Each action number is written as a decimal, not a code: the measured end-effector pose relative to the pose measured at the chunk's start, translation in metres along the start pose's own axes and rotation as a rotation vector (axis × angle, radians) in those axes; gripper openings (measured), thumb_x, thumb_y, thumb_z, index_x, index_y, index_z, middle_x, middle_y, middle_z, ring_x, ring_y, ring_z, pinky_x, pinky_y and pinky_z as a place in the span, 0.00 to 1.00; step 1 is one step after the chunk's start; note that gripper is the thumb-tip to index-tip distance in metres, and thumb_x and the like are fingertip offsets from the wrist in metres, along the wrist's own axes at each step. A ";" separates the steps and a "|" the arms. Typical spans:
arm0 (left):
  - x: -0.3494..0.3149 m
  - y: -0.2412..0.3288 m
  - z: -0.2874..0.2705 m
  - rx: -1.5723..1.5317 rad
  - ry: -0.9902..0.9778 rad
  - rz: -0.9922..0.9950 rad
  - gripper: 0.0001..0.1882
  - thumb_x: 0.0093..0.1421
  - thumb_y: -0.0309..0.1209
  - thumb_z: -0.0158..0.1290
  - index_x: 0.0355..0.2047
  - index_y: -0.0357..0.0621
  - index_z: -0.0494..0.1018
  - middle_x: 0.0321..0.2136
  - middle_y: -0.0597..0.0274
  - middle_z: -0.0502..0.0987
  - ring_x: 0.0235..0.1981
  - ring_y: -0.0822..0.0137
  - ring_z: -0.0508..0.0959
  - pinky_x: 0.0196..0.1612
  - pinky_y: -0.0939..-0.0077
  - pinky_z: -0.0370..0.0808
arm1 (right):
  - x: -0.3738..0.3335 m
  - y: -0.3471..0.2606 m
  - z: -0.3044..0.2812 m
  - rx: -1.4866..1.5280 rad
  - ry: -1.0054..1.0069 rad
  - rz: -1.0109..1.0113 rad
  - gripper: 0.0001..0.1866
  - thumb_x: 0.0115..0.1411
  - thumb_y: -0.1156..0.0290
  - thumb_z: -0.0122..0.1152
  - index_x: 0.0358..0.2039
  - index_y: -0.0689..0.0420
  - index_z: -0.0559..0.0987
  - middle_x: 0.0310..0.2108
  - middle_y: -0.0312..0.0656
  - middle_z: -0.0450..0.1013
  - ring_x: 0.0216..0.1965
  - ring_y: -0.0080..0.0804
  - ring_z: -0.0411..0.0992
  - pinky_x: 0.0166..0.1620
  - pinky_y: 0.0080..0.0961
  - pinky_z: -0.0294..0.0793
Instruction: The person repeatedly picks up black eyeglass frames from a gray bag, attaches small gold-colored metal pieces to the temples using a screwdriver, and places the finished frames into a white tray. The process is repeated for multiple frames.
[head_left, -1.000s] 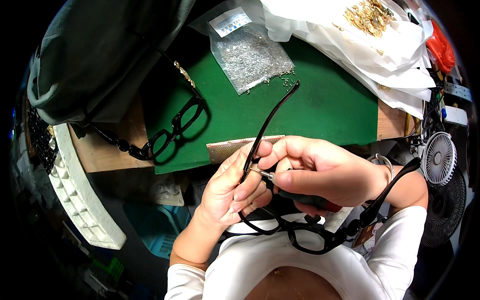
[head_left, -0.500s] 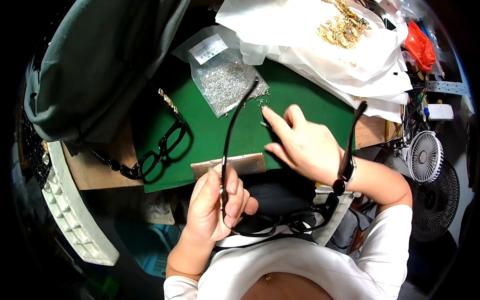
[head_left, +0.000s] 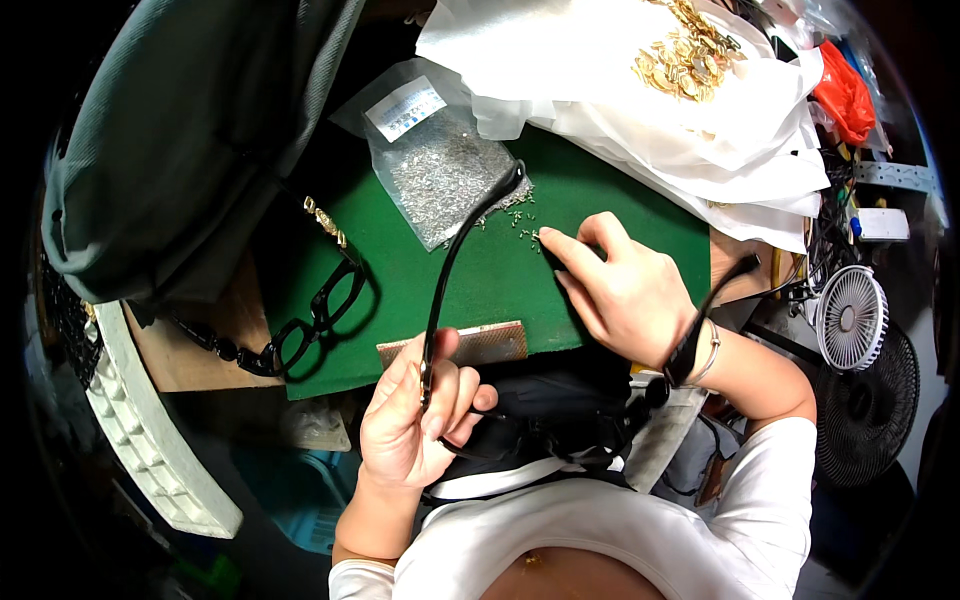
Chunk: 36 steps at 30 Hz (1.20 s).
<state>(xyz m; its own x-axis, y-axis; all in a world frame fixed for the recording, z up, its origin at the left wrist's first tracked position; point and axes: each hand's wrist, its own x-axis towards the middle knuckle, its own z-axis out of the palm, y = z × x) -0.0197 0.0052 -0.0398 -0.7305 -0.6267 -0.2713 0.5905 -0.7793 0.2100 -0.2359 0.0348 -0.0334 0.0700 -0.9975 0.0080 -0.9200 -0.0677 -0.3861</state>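
Note:
My left hand (head_left: pixel 415 415) is closed on one temple of a pair of black eyeglasses (head_left: pixel 443 290). Its curved tip rises over the bag, while the front hangs blurred before my lap and the other temple passes across my right wrist. My right hand (head_left: pixel 635 295) reaches over the green mat (head_left: pixel 600 190), index fingertip at some tiny metal screws (head_left: pixel 532 236). Its thumb is apart from the index finger; the other fingers curl under, hiding anything they hold. Beyond lies a clear bag (head_left: pixel 450 165) of small silvery parts. A second pair of black eyeglasses (head_left: pixel 335 295) rests left.
Gold metal pieces (head_left: pixel 690 65) lie on white wrapping (head_left: pixel 740 160) at the back right. A ridged block (head_left: pixel 480 343) sits at the mat's front edge. Dark grey cloth (head_left: pixel 190 130) covers the left side. A small white fan (head_left: pixel 850 318) stands right.
My right hand has drawn slightly right and nearer; a thin piece between its index finger and thumb no longer shows. My left hand has shifted left, tilting the eyeglasses. More screws show beside the bag.

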 end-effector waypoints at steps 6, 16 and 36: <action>0.004 -0.003 -0.002 -0.147 -0.006 -0.082 0.20 0.62 0.34 0.39 0.52 0.38 0.60 0.13 0.70 0.63 0.19 0.75 0.59 0.37 0.78 0.64 | 0.003 -0.006 0.001 0.010 -0.005 0.075 0.17 0.48 0.75 0.56 0.41 0.57 0.71 0.30 0.42 0.64 0.23 0.36 0.70 0.24 0.27 0.70; 0.007 -0.001 -0.009 -0.248 -0.033 -0.101 0.21 0.62 0.33 0.37 0.54 0.37 0.57 0.14 0.69 0.62 0.19 0.75 0.59 0.41 0.74 0.66 | 0.003 -0.010 0.004 -0.104 -0.022 0.048 0.21 0.45 0.78 0.55 0.43 0.57 0.70 0.29 0.42 0.64 0.22 0.35 0.68 0.24 0.27 0.69; 0.005 -0.003 -0.016 -0.417 -0.046 -0.239 0.21 0.61 0.36 0.40 0.52 0.39 0.59 0.15 0.72 0.62 0.23 0.76 0.63 0.42 0.69 0.67 | 0.006 -0.037 -0.036 1.242 -0.617 0.177 0.13 0.59 0.72 0.43 0.44 0.61 0.67 0.33 0.40 0.68 0.25 0.25 0.67 0.29 0.19 0.67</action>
<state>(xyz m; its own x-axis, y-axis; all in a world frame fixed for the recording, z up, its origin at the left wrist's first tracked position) -0.0197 0.0046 -0.0573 -0.8712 -0.4375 -0.2227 0.4848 -0.8381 -0.2501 -0.2155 0.0303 0.0142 0.4455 -0.7993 -0.4033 -0.0185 0.4422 -0.8967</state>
